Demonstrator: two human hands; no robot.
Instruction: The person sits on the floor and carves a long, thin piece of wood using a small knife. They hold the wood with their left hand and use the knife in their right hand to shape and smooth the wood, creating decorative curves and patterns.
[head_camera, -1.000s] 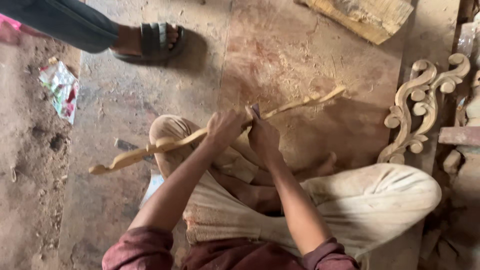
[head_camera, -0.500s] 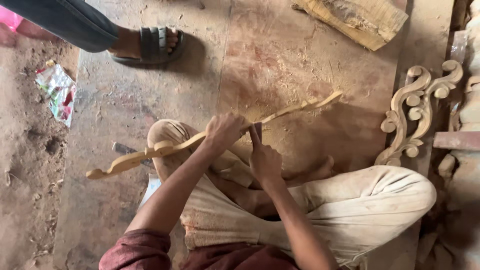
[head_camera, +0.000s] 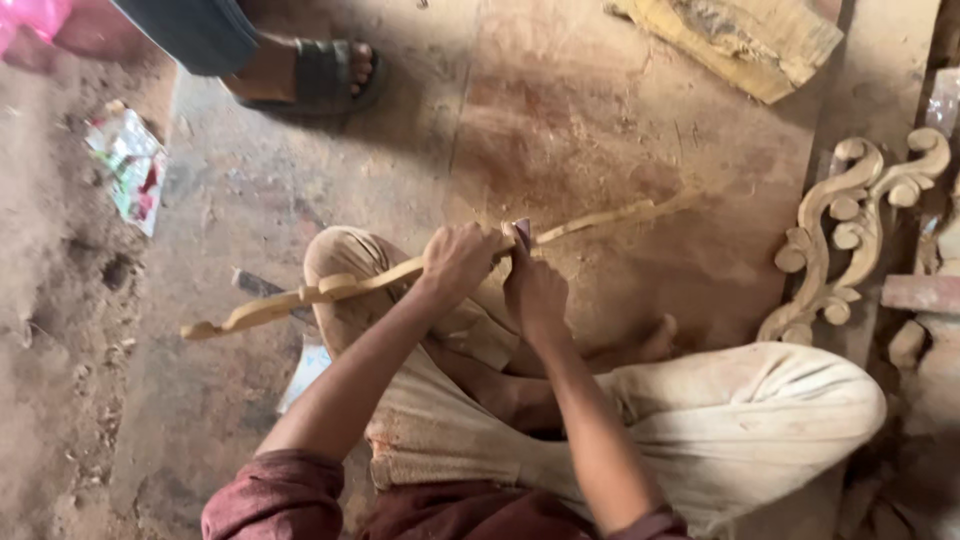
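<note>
Since half a second ago your right hand (head_camera: 535, 290) has slid up along the long carved wooden strip (head_camera: 400, 275) to meet your left hand (head_camera: 460, 262), so the work sits at mid-length. Left is wrapped round the strip over your knee; right is clenched on a small tool (head_camera: 522, 232) pressed to it. A carved scroll piece (head_camera: 850, 235) lies well apart.

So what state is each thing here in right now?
Carved strip: held off the floor, slanting across the knee.
Left hand: closed around the strip.
Right hand: gripping a small tool pressed to the strip.
Scroll carving: lying flat at the right, untouched.
Wood slab: lying on the floor, rough.
Wrapper: crumpled on the dirt.
Sandalled foot: another person's, planted on the floor.
</note>
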